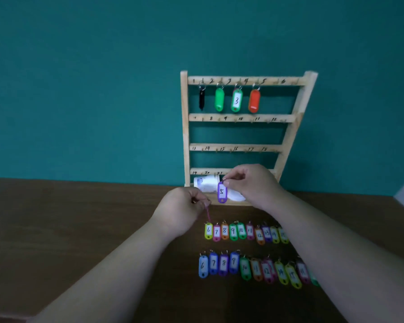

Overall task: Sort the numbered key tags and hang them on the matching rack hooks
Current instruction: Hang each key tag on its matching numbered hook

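Pinching purple tag 5 [222,191], right hand [250,183] fronts four-tag rack [184,127]; left hand [180,210] pinches pink tag [208,214].

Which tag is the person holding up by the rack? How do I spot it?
Find the wooden rack standing against the teal wall. In front of its bottom rail, the right hand pinches the ring of a purple tag. It dangles in the air and reads 5, while the tags in the rows on the table start at 6.
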